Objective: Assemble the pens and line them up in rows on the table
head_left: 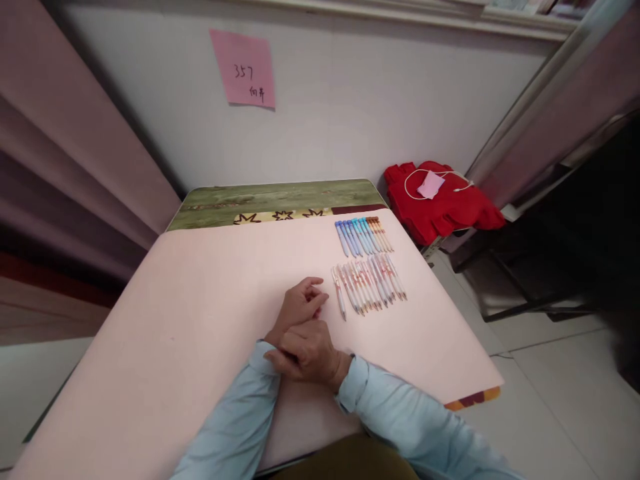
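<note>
My left hand [301,305] rests over the table just left of the pens, loosely curled with its fingers a little apart and nothing in it. Crossing in front of it, my right hand [311,352] is closed around my left wrist at the sleeve cuff. To the right lie two rows of pens. The front row of whitish printed pens [370,285] is nearest to my left fingertips, a short gap away. Behind it sits a tidy row with dark blue pens [348,239], light blue pens [365,236] and brown-topped pens [381,234].
A pale pink sheet [215,287] covers most of the table, with a green wood-patterned strip [280,195] showing at the back. Red cloth [425,213] with a white cable and pink note lies beyond the right edge. Another pink note [245,70] hangs on the wall.
</note>
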A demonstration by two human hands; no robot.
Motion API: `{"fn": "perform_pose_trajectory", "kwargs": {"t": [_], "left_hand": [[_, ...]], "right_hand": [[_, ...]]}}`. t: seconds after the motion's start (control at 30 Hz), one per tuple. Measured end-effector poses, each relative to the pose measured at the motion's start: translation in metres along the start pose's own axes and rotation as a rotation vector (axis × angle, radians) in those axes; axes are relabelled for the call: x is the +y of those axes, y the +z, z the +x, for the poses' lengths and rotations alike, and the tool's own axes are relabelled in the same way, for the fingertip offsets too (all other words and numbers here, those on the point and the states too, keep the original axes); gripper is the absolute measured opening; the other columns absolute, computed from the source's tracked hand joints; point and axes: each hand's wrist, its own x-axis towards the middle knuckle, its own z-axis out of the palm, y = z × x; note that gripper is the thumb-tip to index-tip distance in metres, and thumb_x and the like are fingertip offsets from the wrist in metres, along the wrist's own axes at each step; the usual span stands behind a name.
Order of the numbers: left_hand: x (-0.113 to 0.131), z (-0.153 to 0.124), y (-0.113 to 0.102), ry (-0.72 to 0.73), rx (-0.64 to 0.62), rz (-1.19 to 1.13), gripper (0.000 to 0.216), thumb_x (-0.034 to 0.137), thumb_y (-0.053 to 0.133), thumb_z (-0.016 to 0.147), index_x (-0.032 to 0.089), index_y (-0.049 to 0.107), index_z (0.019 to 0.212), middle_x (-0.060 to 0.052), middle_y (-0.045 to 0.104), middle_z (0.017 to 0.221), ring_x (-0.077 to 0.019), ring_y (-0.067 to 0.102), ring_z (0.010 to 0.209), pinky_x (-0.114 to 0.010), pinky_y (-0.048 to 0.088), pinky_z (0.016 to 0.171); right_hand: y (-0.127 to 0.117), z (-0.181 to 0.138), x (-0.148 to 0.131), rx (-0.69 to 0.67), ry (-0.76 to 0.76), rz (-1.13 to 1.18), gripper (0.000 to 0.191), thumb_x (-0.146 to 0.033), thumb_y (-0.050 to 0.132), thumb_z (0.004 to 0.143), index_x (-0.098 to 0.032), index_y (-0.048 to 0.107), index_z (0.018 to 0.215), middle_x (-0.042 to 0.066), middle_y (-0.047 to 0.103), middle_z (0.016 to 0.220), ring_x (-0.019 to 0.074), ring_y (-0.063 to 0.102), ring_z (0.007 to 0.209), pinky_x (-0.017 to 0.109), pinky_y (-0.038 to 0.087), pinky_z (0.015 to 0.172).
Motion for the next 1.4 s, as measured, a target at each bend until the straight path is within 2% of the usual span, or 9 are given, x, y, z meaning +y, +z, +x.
{"fn": "perform_pose_trajectory", "kwargs": {"t": [0.2,0.37,0.57,0.8,0.97,1.07,1.23,1.3,1.4], "left_hand": [[-0.007,-0.001,0.011,0.456,-0.065,0.480,0.026,0.019,0.064,0.083,0.021,0.065,0.109,-0.005,0.067,0.095,-0.0184,0.062,0.086,-0.034,0.052,0.079],[-0.009,0.005,0.019,0.632,-0.109,0.641,0.021,0.018,0.063,0.085,0.022,0.065,0.106,-0.006,0.069,0.102,-0.0227,0.059,0.099,-0.041,0.047,0.090],[-0.012,0.006,0.019,0.670,-0.108,0.603,0.023,0.018,0.060,0.087,0.021,0.063,0.110,-0.006,0.068,0.101,-0.0214,0.060,0.098,-0.040,0.048,0.091],[-0.017,0.009,0.018,0.733,-0.093,0.660,0.026,0.024,0.060,0.090,0.025,0.067,0.115,-0.007,0.068,0.118,-0.0226,0.059,0.113,-0.044,0.045,0.100],[-0.019,0.010,0.019,0.728,-0.100,0.670,0.027,0.022,0.060,0.088,0.022,0.062,0.115,-0.009,0.066,0.123,-0.0242,0.057,0.119,-0.046,0.043,0.105],[-0.019,0.009,0.019,0.697,-0.069,0.670,0.025,0.023,0.061,0.086,0.021,0.059,0.111,-0.010,0.063,0.126,-0.0253,0.054,0.121,-0.047,0.042,0.106],[-0.015,0.006,0.019,0.616,-0.028,0.641,0.008,0.022,0.058,0.088,0.021,0.058,0.096,-0.010,0.064,0.114,-0.0240,0.057,0.112,-0.043,0.047,0.100],[-0.012,0.005,0.020,0.591,-0.013,0.641,0.012,0.023,0.057,0.088,0.020,0.058,0.100,-0.010,0.063,0.113,-0.0235,0.057,0.111,-0.042,0.048,0.099],[-0.009,0.002,0.020,0.554,-0.007,0.663,0.030,0.025,0.057,0.089,0.021,0.056,0.119,-0.010,0.061,0.119,-0.0237,0.056,0.113,-0.043,0.047,0.101]], "right_hand": [[0.005,-0.006,-0.008,-0.030,-0.166,-0.062,0.046,-0.042,0.052,0.096,-0.021,0.047,0.056,-0.003,0.053,0.049,0.0107,0.053,0.049,0.025,0.038,0.050],[0.013,-0.011,-0.004,-0.117,-0.160,-0.082,0.051,-0.055,0.052,0.095,-0.022,0.048,0.056,-0.004,0.051,0.047,0.0108,0.052,0.046,0.026,0.038,0.047],[0.013,-0.010,-0.002,-0.102,-0.126,-0.050,0.053,-0.055,0.050,0.096,-0.021,0.048,0.055,-0.004,0.051,0.047,0.0100,0.050,0.044,0.026,0.036,0.047],[0.010,-0.009,-0.002,-0.053,-0.096,-0.042,0.053,-0.053,0.051,0.096,-0.021,0.048,0.054,-0.005,0.053,0.047,0.0098,0.052,0.044,0.027,0.033,0.046],[0.010,-0.009,0.001,-0.144,-0.081,-0.059,0.052,-0.053,0.051,0.096,-0.021,0.048,0.055,-0.004,0.054,0.047,0.0109,0.054,0.046,0.027,0.032,0.047],[0.011,-0.010,0.001,-0.134,-0.069,-0.051,0.050,-0.048,0.052,0.096,-0.021,0.047,0.055,-0.004,0.054,0.047,0.0106,0.054,0.046,0.027,0.032,0.047],[0.011,-0.010,-0.001,-0.094,-0.059,-0.024,0.048,-0.045,0.053,0.095,-0.021,0.046,0.054,-0.004,0.055,0.047,0.0103,0.054,0.046,0.026,0.034,0.048],[0.011,-0.010,-0.001,-0.131,-0.050,-0.020,0.047,-0.046,0.054,0.094,-0.022,0.046,0.055,-0.004,0.055,0.048,0.0106,0.055,0.047,0.026,0.035,0.049],[0.010,-0.010,-0.002,-0.216,-0.029,-0.027,0.044,-0.043,0.056,0.093,-0.022,0.045,0.056,-0.004,0.056,0.049,0.0109,0.057,0.048,0.025,0.037,0.050]]}}
